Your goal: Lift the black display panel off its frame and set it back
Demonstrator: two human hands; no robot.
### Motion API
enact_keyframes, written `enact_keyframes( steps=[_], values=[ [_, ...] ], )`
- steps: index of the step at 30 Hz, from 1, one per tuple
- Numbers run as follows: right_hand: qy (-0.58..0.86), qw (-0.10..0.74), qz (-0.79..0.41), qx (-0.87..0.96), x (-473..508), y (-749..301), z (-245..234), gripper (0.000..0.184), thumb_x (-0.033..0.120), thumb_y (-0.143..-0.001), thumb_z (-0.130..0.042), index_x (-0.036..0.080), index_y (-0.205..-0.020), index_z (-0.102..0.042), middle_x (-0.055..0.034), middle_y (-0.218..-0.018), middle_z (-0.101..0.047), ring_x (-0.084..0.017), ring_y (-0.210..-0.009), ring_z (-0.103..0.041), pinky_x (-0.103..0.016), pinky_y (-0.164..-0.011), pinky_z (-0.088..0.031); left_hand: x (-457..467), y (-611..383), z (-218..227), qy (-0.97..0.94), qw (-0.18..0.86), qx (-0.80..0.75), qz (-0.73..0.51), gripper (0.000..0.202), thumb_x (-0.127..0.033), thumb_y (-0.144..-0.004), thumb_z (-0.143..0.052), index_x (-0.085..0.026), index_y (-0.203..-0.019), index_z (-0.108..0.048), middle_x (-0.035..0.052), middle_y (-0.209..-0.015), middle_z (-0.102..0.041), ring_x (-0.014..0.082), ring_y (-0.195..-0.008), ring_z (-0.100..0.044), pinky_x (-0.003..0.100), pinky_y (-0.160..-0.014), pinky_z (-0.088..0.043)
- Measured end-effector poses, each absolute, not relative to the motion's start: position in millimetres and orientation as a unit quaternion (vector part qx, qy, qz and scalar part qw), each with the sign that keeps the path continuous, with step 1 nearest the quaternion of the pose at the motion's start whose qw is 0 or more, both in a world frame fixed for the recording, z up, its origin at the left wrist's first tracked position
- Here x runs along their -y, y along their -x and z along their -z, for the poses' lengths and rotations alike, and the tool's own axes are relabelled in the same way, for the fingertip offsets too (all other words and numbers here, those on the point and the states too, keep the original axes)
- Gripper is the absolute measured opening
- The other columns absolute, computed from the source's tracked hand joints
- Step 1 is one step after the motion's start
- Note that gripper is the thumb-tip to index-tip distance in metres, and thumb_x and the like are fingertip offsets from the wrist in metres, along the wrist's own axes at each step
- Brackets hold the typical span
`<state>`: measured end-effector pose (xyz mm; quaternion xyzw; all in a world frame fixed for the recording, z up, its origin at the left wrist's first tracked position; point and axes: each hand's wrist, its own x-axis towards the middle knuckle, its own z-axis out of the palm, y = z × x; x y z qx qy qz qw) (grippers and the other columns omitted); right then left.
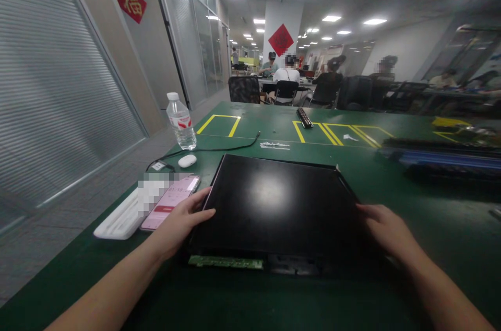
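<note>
A flat black display panel [250,216] with a glossy face lies on the green table, light glaring off its upper middle. Along its near edge shows a strip of green circuit board [226,262]. My left hand [188,216] is closed on the panel's left edge, thumb resting on the top face and fingers at the side. On the opposite side my right hand [383,224] grips the right edge; its fingertips are partly hidden beneath or behind the rim.
To the left are a phone [170,203], a white elongated case [121,216], a small white oval case [187,161], a cable [219,150] and a water bottle [181,125]. Behind the panel lies a dark remote-like strip [304,118]. Blurred long parts [446,158] sit right. People sit beyond.
</note>
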<state>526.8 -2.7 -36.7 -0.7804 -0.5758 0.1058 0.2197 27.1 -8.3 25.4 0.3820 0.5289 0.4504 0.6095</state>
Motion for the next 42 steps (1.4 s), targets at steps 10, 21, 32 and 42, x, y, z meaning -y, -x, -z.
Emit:
enact_keyframes(
  steps=[10, 21, 32, 42],
  values=[
    [0.782, 0.212, -0.099, 0.577, 3.9, -520.2, 35.3, 0.048, 0.020, -0.080, -0.050, 0.021, -0.114, -0.084, -0.0115, -0.125, -0.076, -0.029, -0.114, -0.072, -0.042, -0.099, -0.056, 10.0, -25.4, -32.2, -0.393, 0.587, -0.545, -0.451, 0.071, -0.036, -0.056, -0.101, -0.025, -0.122, -0.077, 0.0129, -0.145, -0.072, 0.0399, -0.142, -0.060, 0.047, -0.117, -0.049],
    [0.778, 0.209, -0.099, 0.585, 3.8, -515.4, 32.6, 0.048, 0.021, -0.083, -0.048, 0.021, -0.117, -0.083, -0.0109, -0.122, -0.076, -0.027, -0.112, -0.072, -0.039, -0.096, -0.057, 10.9, -22.3, -26.8, -0.414, 0.545, -0.555, -0.473, 0.086, -0.043, -0.059, -0.099, -0.029, -0.140, -0.072, 0.0088, -0.165, -0.054, 0.0426, -0.158, -0.035, 0.051, -0.123, -0.042],
    [0.751, 0.264, -0.153, 0.585, 6.6, -507.9, 28.2, 0.045, 0.037, -0.082, -0.054, 0.024, -0.117, -0.081, -0.0074, -0.106, -0.077, -0.025, -0.095, -0.072, -0.038, -0.089, -0.055, 18.4, -31.7, -44.1, -0.393, 0.578, -0.513, -0.497, 0.084, -0.041, -0.070, -0.082, -0.034, -0.151, -0.061, 0.0058, -0.151, -0.069, 0.0433, -0.135, -0.065, 0.049, -0.101, -0.061],
    [0.775, 0.327, -0.230, 0.490, 10.9, -496.7, 11.6, 0.068, 0.057, -0.084, -0.059, 0.022, -0.141, -0.072, -0.0087, -0.101, -0.078, -0.025, -0.080, -0.071, -0.038, -0.074, -0.056, 20.3, -31.2, -40.9, -0.399, 0.581, -0.471, -0.530, 0.082, -0.035, -0.072, -0.082, -0.038, -0.151, -0.059, -0.0011, -0.168, -0.051, 0.0417, -0.153, -0.045, 0.050, -0.114, -0.053]
  ],
)
